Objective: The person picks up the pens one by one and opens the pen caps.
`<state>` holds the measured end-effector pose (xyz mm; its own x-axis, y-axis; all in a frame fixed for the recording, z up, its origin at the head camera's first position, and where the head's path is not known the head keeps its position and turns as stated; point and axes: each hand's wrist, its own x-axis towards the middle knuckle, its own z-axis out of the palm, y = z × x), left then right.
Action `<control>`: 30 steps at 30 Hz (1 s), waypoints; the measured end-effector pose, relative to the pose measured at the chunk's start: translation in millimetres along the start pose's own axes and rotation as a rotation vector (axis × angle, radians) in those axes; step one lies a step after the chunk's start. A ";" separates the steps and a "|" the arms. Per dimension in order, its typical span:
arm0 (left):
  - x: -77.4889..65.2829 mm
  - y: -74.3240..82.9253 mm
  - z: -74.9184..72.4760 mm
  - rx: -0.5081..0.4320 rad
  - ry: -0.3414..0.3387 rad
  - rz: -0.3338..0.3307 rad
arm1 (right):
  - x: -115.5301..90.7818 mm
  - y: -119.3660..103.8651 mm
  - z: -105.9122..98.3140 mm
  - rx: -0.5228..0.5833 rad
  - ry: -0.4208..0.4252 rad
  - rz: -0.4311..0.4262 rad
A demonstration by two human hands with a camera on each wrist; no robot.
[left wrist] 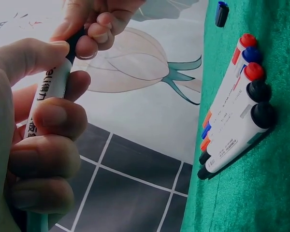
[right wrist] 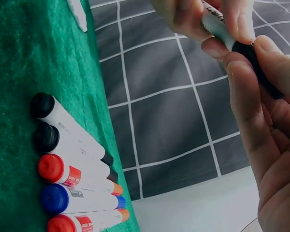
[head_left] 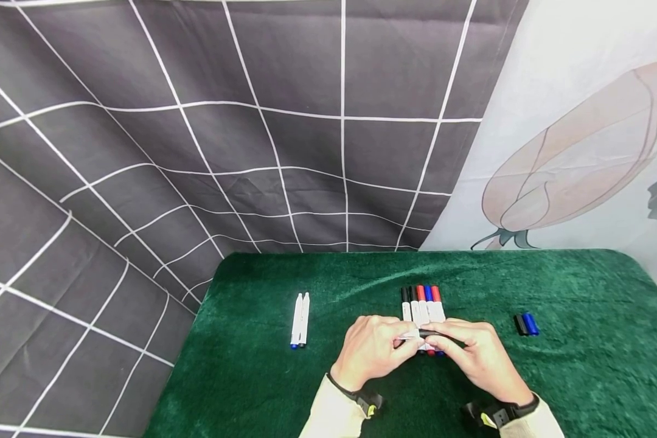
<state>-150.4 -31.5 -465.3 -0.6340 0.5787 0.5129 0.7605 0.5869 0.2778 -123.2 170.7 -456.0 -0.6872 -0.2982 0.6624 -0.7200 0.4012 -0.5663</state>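
Above the table, my left hand [head_left: 373,347] grips the white barrel of a whiteboard marker [left wrist: 52,82], fingers wrapped round it. My right hand [head_left: 475,351] pinches the marker's black cap [right wrist: 251,60] between thumb and fingers. Cap and barrel meet end to end; whether the cap is loosened I cannot tell. Just beyond the hands lies a row of capped markers [head_left: 423,311], with black, red and blue caps, side by side on the cloth. The hands hide part of this row in the head view.
Two uncapped white markers [head_left: 300,320] lie side by side to the left on the green cloth [head_left: 241,377]. A loose black cap [head_left: 521,325] and a blue cap [head_left: 530,324] lie together to the right. A grid-patterned curtain [head_left: 306,146] hangs behind the table.
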 end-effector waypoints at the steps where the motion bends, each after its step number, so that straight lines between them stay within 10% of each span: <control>1: -0.2 -0.1 -0.2 -0.001 -0.003 -0.002 | 1.8 -3.1 -0.8 0.005 -0.002 -0.006; 30: -1.2 -4.6 -2.2 -0.038 -0.113 -0.013 | -9.1 20.5 5.6 0.075 -0.010 -0.178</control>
<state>-152.8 -36.1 -465.4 -0.6544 0.6325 0.4144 0.7552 0.5746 0.3155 -132.2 176.8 -476.4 -0.5491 -0.3679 0.7504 -0.8351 0.2759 -0.4758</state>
